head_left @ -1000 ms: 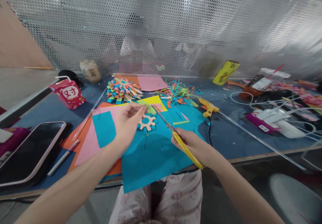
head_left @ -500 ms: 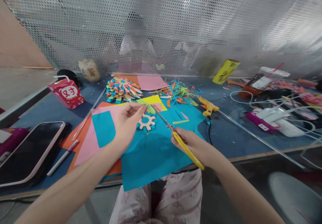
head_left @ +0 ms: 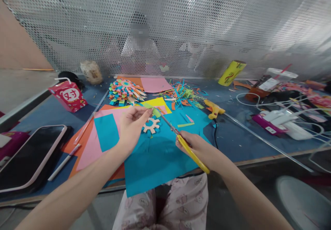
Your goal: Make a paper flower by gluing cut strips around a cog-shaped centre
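Note:
Between thumb and fingers, my left hand [head_left: 134,123] pinches a small light-green paper piece [head_left: 156,112]. My right hand [head_left: 198,145] grips yellow-handled scissors [head_left: 190,152], whose blades point up-left and meet the green piece's edge. Just below lies a gear-shaped paper cutout [head_left: 152,126], pale with blue tabs around it, on a large blue paper sheet [head_left: 157,168]. Behind the left hand sits a layered paper flower [head_left: 126,91] in several colours. A yellow sheet [head_left: 161,102] lies beyond the green piece.
A heap of paper strips [head_left: 183,94] and a yellow glue gun [head_left: 214,109] lie right of centre. A red drink carton [head_left: 68,95] and a phone [head_left: 33,157] are on the left. Cables and a purple power strip [head_left: 269,125] spread at right, before a perforated metal panel [head_left: 181,27].
My left hand and the green paper piece have shifted very slightly to the right. The scissors stay nearly in place, their blades still at the paper.

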Action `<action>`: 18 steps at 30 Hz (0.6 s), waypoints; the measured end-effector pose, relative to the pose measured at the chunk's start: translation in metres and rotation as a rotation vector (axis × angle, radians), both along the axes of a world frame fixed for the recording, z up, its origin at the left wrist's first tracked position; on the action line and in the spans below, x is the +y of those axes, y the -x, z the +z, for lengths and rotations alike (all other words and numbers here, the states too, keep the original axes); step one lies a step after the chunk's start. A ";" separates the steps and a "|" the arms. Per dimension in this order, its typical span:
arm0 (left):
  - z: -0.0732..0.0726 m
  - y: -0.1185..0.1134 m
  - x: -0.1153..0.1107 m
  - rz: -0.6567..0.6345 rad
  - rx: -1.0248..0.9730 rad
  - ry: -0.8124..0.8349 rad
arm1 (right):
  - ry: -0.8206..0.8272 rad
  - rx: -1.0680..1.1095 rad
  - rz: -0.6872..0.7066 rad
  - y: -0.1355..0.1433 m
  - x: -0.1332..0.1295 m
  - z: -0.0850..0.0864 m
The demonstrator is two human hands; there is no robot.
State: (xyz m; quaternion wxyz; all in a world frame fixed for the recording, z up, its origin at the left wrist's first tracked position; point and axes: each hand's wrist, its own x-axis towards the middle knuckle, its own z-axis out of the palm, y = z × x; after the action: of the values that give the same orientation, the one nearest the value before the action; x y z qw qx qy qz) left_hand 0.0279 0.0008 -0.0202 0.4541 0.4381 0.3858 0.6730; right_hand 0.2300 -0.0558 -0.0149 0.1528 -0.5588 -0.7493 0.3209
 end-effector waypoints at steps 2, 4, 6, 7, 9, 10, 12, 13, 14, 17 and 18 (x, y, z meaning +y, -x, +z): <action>0.000 0.000 0.000 0.010 0.016 0.002 | 0.010 -0.003 0.003 0.000 0.000 0.000; -0.001 0.000 0.000 0.012 0.026 0.004 | 0.021 -0.005 0.005 0.000 0.001 0.001; -0.001 0.000 0.001 0.010 0.032 0.006 | 0.020 -0.013 0.002 0.000 0.001 0.001; -0.001 0.000 0.001 0.011 0.034 0.007 | 0.016 -0.019 -0.003 0.000 0.001 0.001; -0.001 0.000 0.001 0.015 0.031 0.015 | 0.007 -0.030 -0.012 0.000 0.001 0.000; -0.001 0.000 0.001 0.015 0.026 0.019 | 0.003 -0.032 -0.013 0.000 0.001 0.000; -0.001 0.000 0.001 0.009 0.011 0.019 | -0.006 -0.030 -0.008 0.000 0.001 -0.001; -0.002 0.000 0.001 0.003 0.005 0.016 | -0.011 -0.026 -0.002 0.000 0.001 -0.001; -0.002 0.000 0.002 -0.003 0.002 0.012 | -0.017 -0.021 0.000 0.000 0.002 -0.001; -0.003 0.001 0.002 -0.021 0.000 0.003 | -0.015 -0.008 -0.005 -0.001 0.002 -0.002; -0.004 0.001 0.002 -0.025 0.002 0.003 | -0.011 -0.007 -0.008 -0.001 0.002 -0.002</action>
State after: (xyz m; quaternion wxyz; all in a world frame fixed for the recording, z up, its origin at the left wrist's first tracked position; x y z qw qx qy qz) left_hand 0.0268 0.0028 -0.0240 0.4630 0.4428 0.3818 0.6662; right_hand 0.2309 -0.0536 -0.0173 0.1547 -0.5619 -0.7494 0.3142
